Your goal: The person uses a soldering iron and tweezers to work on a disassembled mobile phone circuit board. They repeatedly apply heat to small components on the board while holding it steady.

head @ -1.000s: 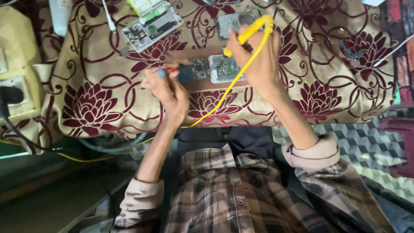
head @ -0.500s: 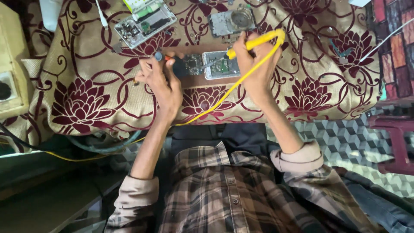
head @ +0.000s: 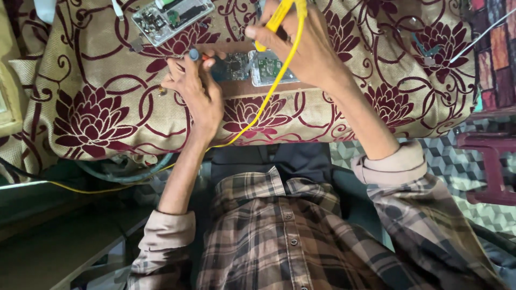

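Fingers of right hand (head: 306,48) pinching yellow soldering iron (head: 279,16) over circuit board (head: 269,67) at 12 o'clock, left hand (head: 196,91) gripping blue-capped tool (head: 194,54), floral cloth (head: 97,107) beneath.

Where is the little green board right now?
In the head view, the green circuit board lies top centre on the flowered cloth, just under the right hand and beside the left hand.
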The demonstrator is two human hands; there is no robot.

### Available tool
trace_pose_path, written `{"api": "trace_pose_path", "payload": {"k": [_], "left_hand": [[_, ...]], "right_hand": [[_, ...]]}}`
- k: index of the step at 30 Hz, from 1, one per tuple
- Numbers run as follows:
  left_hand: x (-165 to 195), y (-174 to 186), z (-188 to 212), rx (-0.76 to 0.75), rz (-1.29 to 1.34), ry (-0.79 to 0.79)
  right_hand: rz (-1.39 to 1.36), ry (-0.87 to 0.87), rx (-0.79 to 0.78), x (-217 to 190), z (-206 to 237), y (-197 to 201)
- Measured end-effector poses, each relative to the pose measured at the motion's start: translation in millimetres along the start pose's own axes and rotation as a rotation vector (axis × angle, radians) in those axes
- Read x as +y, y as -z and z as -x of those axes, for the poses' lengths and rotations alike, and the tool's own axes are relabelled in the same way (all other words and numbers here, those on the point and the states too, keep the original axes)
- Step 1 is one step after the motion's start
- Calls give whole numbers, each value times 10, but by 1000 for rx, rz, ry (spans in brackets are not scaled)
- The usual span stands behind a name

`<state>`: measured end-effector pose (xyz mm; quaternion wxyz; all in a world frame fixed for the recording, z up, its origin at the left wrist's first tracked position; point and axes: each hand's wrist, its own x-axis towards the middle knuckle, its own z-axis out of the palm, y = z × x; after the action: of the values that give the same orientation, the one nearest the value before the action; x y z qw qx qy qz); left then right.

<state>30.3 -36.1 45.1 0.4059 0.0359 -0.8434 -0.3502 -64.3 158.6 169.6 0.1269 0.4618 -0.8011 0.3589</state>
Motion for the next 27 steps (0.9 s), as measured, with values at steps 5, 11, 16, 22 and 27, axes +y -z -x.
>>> {"api": "trace_pose_path", "payload": {"k": [5, 11, 16, 22, 27], "left_hand": [[14, 4, -3, -3, -36, 27], [9, 10, -8, 0, -18, 11], [-9, -21, -17, 18, 3, -24], [-13, -62, -18, 27, -11, -2], [9, -25, -19, 35, -43, 8]], "right_hand": [[-20, -2, -109, -133, 34, 85], [-5, 43, -1, -159, 58, 33], [-3, 41, 59, -36, 60, -9], [-275, -242, 78, 182, 141, -42], [-326, -338, 74, 428, 250, -102]]}}
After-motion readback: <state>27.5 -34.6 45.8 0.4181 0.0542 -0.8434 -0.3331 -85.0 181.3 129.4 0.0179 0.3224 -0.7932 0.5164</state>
